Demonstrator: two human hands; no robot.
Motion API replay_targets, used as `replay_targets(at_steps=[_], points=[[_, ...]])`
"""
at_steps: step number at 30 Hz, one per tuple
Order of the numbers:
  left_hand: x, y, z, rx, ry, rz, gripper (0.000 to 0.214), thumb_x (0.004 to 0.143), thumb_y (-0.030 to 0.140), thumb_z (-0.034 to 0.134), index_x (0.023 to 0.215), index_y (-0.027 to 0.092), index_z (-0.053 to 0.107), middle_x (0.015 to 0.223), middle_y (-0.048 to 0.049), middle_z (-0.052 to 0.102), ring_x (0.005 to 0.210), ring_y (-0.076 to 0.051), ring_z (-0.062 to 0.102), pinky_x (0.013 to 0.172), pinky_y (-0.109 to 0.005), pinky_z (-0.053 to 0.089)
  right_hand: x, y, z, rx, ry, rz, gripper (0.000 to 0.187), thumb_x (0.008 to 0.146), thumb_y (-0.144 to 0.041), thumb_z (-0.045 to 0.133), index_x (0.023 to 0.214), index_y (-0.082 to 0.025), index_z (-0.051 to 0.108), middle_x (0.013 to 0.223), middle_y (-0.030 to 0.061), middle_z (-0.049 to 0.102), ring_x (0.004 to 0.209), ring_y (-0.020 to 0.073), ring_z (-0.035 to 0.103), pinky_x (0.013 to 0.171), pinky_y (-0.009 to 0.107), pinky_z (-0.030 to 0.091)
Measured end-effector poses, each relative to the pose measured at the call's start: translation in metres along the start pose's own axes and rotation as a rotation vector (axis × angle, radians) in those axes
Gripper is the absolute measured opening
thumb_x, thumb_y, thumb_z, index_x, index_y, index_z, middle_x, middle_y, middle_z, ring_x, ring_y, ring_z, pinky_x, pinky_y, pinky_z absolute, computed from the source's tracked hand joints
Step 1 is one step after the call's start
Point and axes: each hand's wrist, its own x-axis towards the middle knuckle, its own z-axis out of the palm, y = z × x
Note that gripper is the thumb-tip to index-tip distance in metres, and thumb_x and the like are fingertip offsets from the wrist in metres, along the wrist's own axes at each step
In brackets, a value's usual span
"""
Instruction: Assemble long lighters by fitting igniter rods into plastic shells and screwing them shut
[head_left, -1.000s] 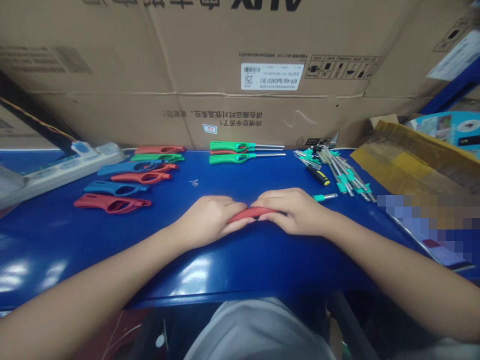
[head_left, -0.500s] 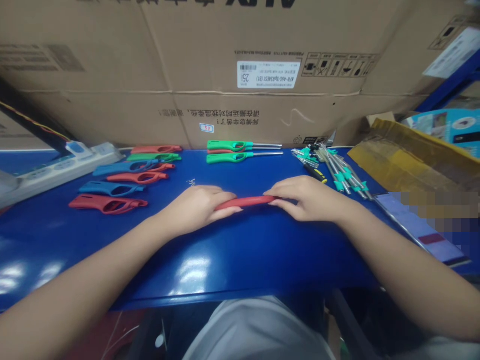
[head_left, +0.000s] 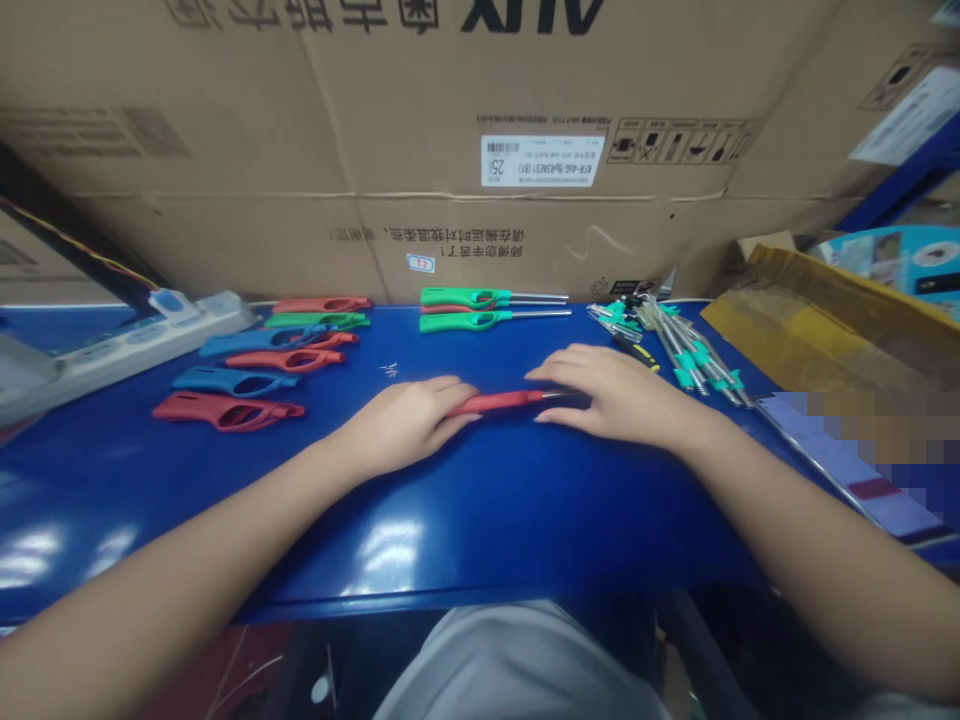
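Observation:
A red gas lighter point(head_left: 499, 402) lies level in front of me, its long handle seen edge-on. My left hand point(head_left: 409, 425) is closed around its left end. From the lighter's right end a short stretch of dark metal tube point(head_left: 559, 394) shows. My right hand point(head_left: 619, 395) is around that tube with thumb and fingers parted; a gap shows on both sides of the metal, and the tube's far end is hidden by the hand. Just behind the right hand lies a black and yellow screwdriver handle point(head_left: 636, 352), partly covered.
Several red, blue and green lighter bodies point(head_left: 236, 382) lie at the left, by a white power strip point(head_left: 142, 345). Lighters with metal tubes point(head_left: 491, 317) lie at the back. Metal tubes with green parts point(head_left: 690, 350) are piled at right, near a yellow-taped box point(head_left: 810, 310). Cardboard point(head_left: 420, 150) stands behind.
My right hand has opened and slid off the lighter's right end, so a bit of metal tube now shows. My left hand keeps its hold. The view has shifted slightly.

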Motion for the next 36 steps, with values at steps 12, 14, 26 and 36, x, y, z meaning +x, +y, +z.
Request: replay_targets(at_steps=[12,14,26,36], points=[[0.0,0.0,-0.001,-0.119,0.06,-0.036,0.029,0.104,0.037,0.048,0.113,0.018,0.067,0.104,-0.0086,0.071,0.094,-0.023,0.068,0.082,-0.032,0.05,-0.002,0.025,-0.003,-0.003,0.062,-0.039,0.02,0.098,-0.031,0.06,0.103,-0.017,0.074,0.1,0.0109,0.076,0.093,0.0247,0.066,0.089,0.041,0.05],[0.0,0.007,0.001,-0.204,0.078,-0.024,0.029,0.103,0.039,0.05,0.112,0.017,0.068,0.096,-0.0068,0.072,0.085,-0.02,0.067,0.077,-0.03,0.049,0.0,0.014,0.005,0.003,0.075,-0.103,0.023,0.101,-0.029,0.055,0.108,-0.016,0.073,0.103,0.0121,0.075,0.097,0.0244,0.066,0.091,0.041,0.05],[0.003,0.012,0.0,-1.118,-0.149,-0.418,0.037,0.087,0.05,0.069,0.091,0.014,0.066,0.056,0.0044,0.051,0.037,-0.005,0.034,0.034,-0.019,0.022,0.002,-0.002,0.014,0.024,0.234,-0.249,0.025,0.103,-0.021,0.045,0.104,-0.015,0.069,0.092,0.0129,0.07,0.083,0.0216,0.058,0.075,0.035,0.052],[-0.003,0.018,0.007,-0.35,0.073,-0.056,0.027,0.098,0.038,0.056,0.1,0.015,0.071,0.072,0.0006,0.062,0.06,-0.012,0.052,0.059,-0.024,0.041,0.0,-0.005,0.018,-0.063,0.074,-0.206,0.025,0.103,-0.023,0.046,0.104,-0.014,0.07,0.093,0.0133,0.071,0.085,0.0227,0.061,0.077,0.036,0.049]])
